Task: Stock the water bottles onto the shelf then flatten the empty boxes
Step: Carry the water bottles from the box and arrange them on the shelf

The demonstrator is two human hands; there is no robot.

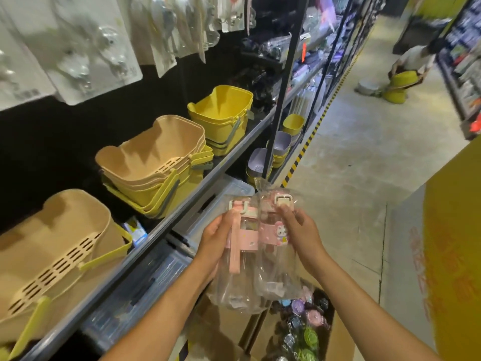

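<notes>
Two clear water bottles with pink lids, each wrapped in a clear plastic bag, are held side by side in front of me. My left hand (216, 238) grips the left bottle (243, 246), which has a pink strap. My right hand (302, 230) grips the right bottle (272, 230), which has a rabbit sticker. Below them stands an open cardboard box (223, 324) holding several more bagged bottles (304, 327) with coloured lids. The grey shelf (145, 238) runs along my left.
Beige baskets (145, 157) and yellow baskets (221, 113) with handles fill the shelf. Clear storage bins (161, 277) sit on the lower level. A yellow carton (453, 243) stands at my right. Down the aisle a person (413, 66) bends over a yellow basket.
</notes>
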